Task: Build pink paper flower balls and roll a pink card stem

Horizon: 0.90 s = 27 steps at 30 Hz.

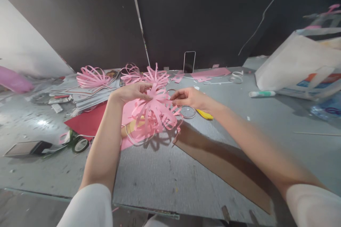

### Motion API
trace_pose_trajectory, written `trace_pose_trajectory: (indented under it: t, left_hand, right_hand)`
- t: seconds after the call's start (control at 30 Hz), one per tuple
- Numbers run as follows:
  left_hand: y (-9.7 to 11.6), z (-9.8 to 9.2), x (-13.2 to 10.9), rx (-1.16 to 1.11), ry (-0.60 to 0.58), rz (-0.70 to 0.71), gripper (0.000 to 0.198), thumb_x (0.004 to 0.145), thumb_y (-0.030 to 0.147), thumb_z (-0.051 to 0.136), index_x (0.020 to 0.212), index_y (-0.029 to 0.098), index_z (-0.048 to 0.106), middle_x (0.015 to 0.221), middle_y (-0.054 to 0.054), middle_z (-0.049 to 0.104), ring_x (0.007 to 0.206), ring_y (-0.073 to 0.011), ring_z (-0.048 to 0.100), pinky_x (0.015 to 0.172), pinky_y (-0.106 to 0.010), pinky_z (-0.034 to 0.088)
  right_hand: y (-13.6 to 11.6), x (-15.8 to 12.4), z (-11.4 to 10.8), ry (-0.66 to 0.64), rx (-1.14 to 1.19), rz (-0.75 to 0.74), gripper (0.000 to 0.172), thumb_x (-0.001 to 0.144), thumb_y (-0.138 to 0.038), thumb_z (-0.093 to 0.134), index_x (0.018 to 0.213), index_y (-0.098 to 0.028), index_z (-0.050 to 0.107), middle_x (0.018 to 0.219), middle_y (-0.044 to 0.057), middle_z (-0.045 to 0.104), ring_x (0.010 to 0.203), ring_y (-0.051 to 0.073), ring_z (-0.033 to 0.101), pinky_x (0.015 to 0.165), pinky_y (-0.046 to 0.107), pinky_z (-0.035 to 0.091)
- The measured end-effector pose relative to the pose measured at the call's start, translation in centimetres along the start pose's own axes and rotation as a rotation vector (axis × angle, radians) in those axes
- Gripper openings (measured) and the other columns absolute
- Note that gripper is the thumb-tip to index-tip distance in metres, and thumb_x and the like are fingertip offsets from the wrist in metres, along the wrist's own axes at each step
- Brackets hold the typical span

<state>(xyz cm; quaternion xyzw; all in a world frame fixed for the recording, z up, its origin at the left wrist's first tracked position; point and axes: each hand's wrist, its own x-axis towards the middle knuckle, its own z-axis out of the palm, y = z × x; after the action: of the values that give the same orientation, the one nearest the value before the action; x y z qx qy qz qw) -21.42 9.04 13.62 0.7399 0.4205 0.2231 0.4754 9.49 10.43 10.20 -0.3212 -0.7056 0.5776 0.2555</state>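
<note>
A pink flower of looped paper strips (pixel 159 106) hangs between my two hands over the table. My left hand (pixel 135 91) pinches it near its upper centre, thumb and fingers closed. On its right side, the curled fingers of my right hand (pixel 183 96) are pressed together at the end of a strip. More curled pink strips and a pink sheet (pixel 128 144) lie beneath the flower. Behind it sit other pink looped strips (pixel 156 77). Close to my right hand are a clear ring-shaped roll (pixel 188 112) and a yellow object (pixel 204 114), partly hidden by my wrist.
A brown cardboard strip (pixel 226 166) lies under my right forearm. To the left are red paper (pixel 89 120), a tape roll (pixel 81 145) and stacked papers (pixel 90 97) bearing another pink loop flower (pixel 92 77). A phone (pixel 189 62) leans on the dark wall; a white bag (pixel 290 65) stands right.
</note>
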Motion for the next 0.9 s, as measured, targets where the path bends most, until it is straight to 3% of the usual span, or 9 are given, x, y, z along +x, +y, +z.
trace_pose_trajectory:
  t: [0.5,0.73,0.9]
  left_hand:
    - [0.25,0.13,0.17,0.031,-0.016,0.023,0.048,0.086,0.032,0.086,0.13,0.016,0.074,0.077,0.003,0.064,0.06,-0.0077,0.048,0.058,-0.021,0.036]
    - [0.03,0.17,0.31,0.032,-0.03,0.025,0.045,0.087,0.034,0.085,0.128,0.019,0.075,0.088,0.0,0.069,0.069,-0.0106,0.058,0.067,-0.023,0.046]
    - [-0.05,0.2,0.28,0.03,-0.01,0.021,0.042,0.088,0.032,0.084,0.127,0.019,0.075,0.081,0.002,0.064,0.066,-0.0093,0.055,0.064,-0.022,0.044]
  right_hand:
    - [0.06,0.08,0.24,-0.033,-0.03,0.026,0.017,0.083,-0.026,0.085,0.099,-0.021,0.082,0.095,0.005,0.082,0.086,0.017,0.072,0.085,0.033,0.06]
    - [-0.31,-0.18,0.53,0.002,-0.106,0.011,0.017,0.085,-0.031,0.084,0.099,-0.022,0.082,0.107,0.007,0.081,0.097,0.021,0.071,0.092,0.036,0.057]
    - [-0.54,-0.3,0.63,-0.005,-0.096,0.021,0.016,0.085,-0.032,0.083,0.098,-0.022,0.082,0.104,0.007,0.081,0.092,0.02,0.07,0.088,0.036,0.057]
